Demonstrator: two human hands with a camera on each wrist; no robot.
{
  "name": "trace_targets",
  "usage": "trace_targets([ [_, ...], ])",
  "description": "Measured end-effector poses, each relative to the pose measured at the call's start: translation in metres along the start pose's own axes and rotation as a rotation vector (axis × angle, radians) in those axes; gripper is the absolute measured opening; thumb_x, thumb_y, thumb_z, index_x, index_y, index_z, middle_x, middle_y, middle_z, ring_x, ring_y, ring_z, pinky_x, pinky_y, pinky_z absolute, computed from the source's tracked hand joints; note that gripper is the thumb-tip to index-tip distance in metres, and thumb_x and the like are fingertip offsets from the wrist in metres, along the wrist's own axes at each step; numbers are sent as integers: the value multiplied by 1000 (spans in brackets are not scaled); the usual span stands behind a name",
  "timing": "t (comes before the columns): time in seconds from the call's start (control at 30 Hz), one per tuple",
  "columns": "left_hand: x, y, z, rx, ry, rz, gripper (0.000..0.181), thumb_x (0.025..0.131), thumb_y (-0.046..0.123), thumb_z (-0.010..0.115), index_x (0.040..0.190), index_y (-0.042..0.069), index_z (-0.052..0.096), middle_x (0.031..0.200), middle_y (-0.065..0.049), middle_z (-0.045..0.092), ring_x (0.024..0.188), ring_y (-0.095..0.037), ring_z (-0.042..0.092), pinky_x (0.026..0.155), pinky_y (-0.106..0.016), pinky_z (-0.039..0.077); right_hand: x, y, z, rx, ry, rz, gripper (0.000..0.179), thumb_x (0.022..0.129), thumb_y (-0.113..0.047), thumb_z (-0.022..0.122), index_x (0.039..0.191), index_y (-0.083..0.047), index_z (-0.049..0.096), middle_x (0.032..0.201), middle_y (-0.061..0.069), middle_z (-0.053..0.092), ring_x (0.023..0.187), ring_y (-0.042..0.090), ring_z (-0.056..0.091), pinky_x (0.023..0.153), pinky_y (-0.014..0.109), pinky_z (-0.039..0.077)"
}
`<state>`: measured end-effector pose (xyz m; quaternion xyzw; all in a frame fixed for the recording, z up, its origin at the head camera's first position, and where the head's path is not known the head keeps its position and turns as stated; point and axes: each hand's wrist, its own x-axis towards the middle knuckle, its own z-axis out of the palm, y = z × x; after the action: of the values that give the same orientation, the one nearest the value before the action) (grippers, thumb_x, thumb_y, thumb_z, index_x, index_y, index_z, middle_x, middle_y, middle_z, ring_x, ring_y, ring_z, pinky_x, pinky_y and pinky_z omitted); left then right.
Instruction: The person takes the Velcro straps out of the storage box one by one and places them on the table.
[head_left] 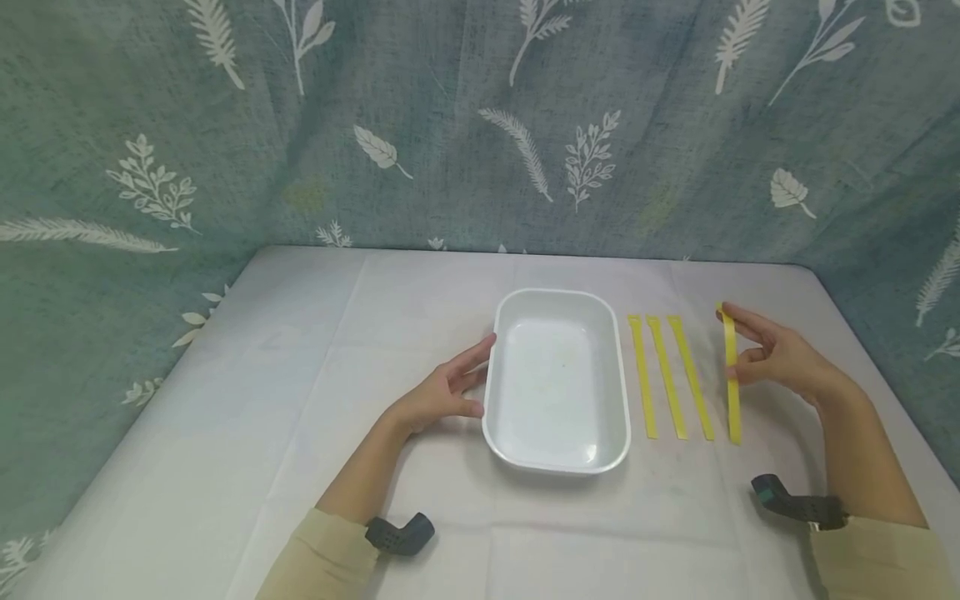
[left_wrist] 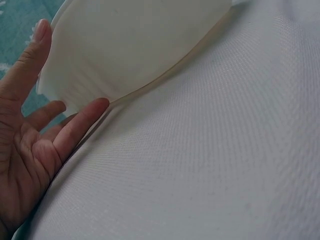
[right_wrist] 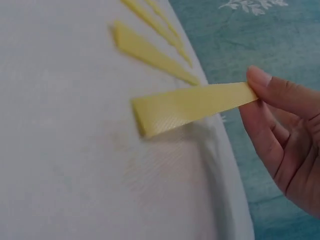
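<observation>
My left hand (head_left: 442, 392) rests its fingertips and thumb along the left side of a white rectangular tray (head_left: 558, 383); in the left wrist view its fingers are spread and fairly straight against the tray's outer wall (left_wrist: 130, 45). At the right, my right hand (head_left: 787, 358) pinches a flat yellow strip (head_left: 733, 408) between thumb and fingers. The right wrist view shows the thumb on one end of this strip (right_wrist: 195, 107), while the wider-looking end points away from the hand. Three similar yellow strips (head_left: 643, 383) lie side by side between the tray and my right hand.
A white cloth (head_left: 360, 333) covers the table. Behind and beside it hangs a blue-green curtain (head_left: 435, 108) with white leaf prints. Each wrist wears a dark device (head_left: 400, 534) on a band.
</observation>
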<state>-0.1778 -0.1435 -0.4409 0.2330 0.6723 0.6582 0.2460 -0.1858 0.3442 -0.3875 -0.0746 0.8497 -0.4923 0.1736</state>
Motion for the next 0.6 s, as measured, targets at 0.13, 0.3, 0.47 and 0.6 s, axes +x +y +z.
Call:
trace_targets([
  [0.13, 0, 0, 0, -3, 5, -13, 103, 68, 23, 86, 150, 30, 24, 158, 6, 17, 142, -25, 25, 112, -42, 28, 2, 9, 3, -30, 22, 20, 103, 78, -11, 76, 153, -18, 6, 157, 16, 8, 64, 14, 58, 69, 18, 49],
  [0.3, -1, 2, 0, -6, 8, -16, 101, 70, 17, 84, 150, 30, 25, 158, 7, 17, 142, -24, 25, 112, -41, 28, 7, 15, 9, -102, 38, 19, 104, 76, -17, 79, 153, -13, 9, 156, 21, 12, 72, 15, 64, 69, 16, 49],
  [0.47, -2, 3, 1, -3, 4, -11, 103, 68, 24, 86, 151, 29, 24, 158, 6, 17, 143, -25, 24, 112, -41, 29, 14, 19, 10, -149, 46, 40, 108, 74, -22, 81, 153, -12, 8, 155, 22, 13, 75, 15, 64, 70, 11, 44],
  [0.6, -1, 3, 1, -7, 3, -11, 105, 66, 27, 86, 151, 29, 24, 158, 7, 17, 143, -25, 24, 111, -41, 30, 17, 20, 11, -163, 64, 27, 107, 74, -20, 81, 153, -11, 8, 154, 24, 14, 73, 11, 62, 67, 12, 45],
])
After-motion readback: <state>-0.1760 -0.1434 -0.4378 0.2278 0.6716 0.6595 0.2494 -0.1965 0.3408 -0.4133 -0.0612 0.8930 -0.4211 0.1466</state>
